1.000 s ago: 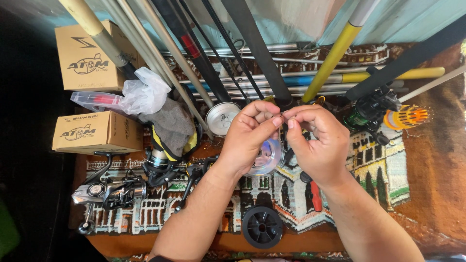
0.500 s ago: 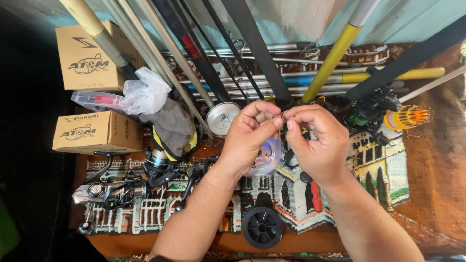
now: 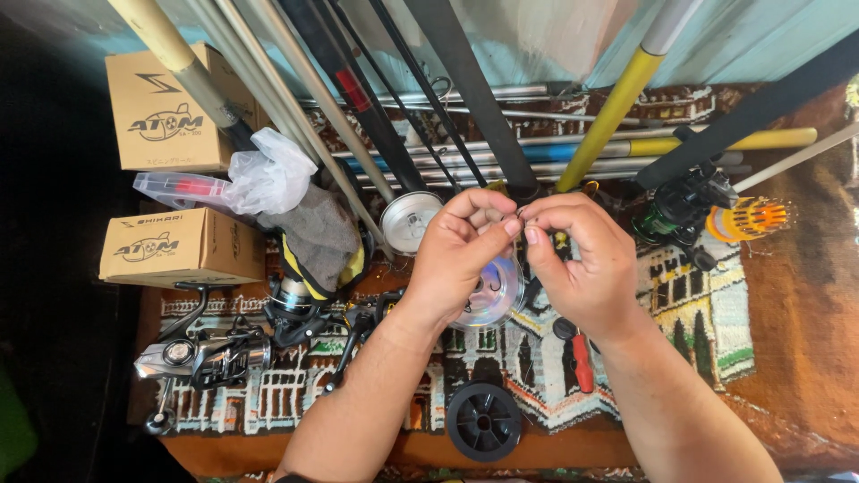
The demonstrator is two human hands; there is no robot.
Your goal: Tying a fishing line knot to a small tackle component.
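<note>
My left hand [image 3: 452,259] and my right hand [image 3: 586,268] meet fingertip to fingertip over a patterned rug [image 3: 698,313]. Between the pinched thumbs and forefingers sits a tiny thin metal piece [image 3: 519,212], mostly hidden; whether line is attached cannot be seen. Just below the hands, partly covered by my left palm, lies a clear plastic line spool [image 3: 497,295]. A silver reel spool [image 3: 407,221] rests just left of my left hand.
Several fishing rods [image 3: 465,98] fan out across the top. Two cardboard boxes [image 3: 179,249] stand at the left beside a plastic bag [image 3: 268,172] and grey cloth [image 3: 318,234]. Spinning reels [image 3: 201,355], a black spool [image 3: 483,419], a red-handled tool [image 3: 582,358] and an orange-spooled reel [image 3: 747,217] lie around.
</note>
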